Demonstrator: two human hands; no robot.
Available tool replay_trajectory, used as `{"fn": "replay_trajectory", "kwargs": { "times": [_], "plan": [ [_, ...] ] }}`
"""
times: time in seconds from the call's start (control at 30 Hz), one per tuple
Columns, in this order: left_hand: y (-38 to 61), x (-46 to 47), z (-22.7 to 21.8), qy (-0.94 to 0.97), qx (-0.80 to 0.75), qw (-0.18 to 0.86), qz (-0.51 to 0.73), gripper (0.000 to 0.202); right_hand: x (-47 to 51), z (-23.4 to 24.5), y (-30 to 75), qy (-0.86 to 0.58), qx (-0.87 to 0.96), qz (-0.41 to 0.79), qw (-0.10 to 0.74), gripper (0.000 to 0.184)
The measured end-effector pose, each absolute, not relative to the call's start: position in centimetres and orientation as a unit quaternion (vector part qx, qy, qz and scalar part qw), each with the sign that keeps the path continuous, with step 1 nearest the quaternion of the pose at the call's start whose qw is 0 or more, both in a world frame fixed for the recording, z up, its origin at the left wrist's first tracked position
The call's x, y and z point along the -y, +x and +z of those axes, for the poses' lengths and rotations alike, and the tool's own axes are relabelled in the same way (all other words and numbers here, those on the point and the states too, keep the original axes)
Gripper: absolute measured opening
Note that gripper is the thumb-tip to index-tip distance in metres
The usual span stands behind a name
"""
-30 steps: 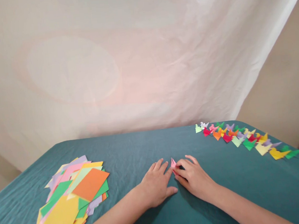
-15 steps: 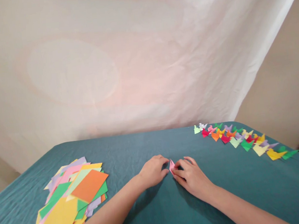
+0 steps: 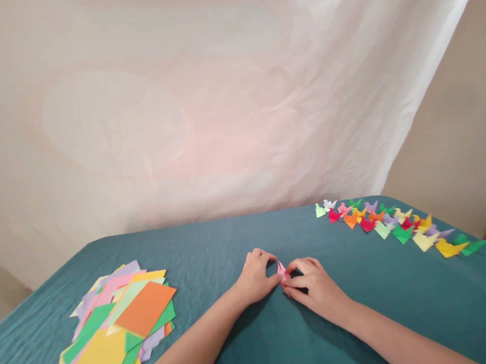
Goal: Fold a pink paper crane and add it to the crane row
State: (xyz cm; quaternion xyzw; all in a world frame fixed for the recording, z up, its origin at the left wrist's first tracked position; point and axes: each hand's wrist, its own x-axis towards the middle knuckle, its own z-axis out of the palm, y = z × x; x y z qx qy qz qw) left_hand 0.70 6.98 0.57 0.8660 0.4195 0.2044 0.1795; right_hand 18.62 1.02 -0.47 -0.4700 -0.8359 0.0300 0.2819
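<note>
A small piece of pink folded paper [image 3: 281, 269] stands between my two hands over the middle of the table, narrow with a pointed top. My right hand [image 3: 317, 283] pinches its lower right part between thumb and fingers. From the other side, my left hand [image 3: 257, 274] closes on the paper's left edge, its thumb low against the fold and its index finger by the tip. The fingers cover the paper's lower end.
On the left lies a loose pile of coloured paper sheets [image 3: 145, 308]. Rows of small folded paper birds [image 3: 402, 234] in many colours stand at the back right. A dark green cloth [image 3: 214, 240] covers the table, and a pale sheet [image 3: 226, 108] hangs behind it.
My left hand has moved right, and its thumb now meets the pink folded paper from which it was just apart. My right hand keeps its pinch. The view has shifted slightly.
</note>
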Motion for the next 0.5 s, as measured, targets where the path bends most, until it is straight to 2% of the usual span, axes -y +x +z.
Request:
{"fn": "replay_trajectory", "kwargs": {
  "times": [0.3,0.43,0.5],
  "plan": [
    [0.89,-7.33,0.33,0.849,-0.432,0.21,0.218,0.038,-1.17,-0.69,18.63,-0.488,0.801,0.126,0.324,0.017],
    [1.05,-7.33,0.42,0.839,-0.444,0.223,0.22,0.035,-1.43,-1.12,18.75,-0.522,0.771,0.132,0.341,0.008],
    [1.16,-7.31,0.44,0.836,-0.451,0.225,0.219,0.031,-1.63,-1.47,18.86,-0.544,0.754,0.119,0.348,0.014]
  ]
}}
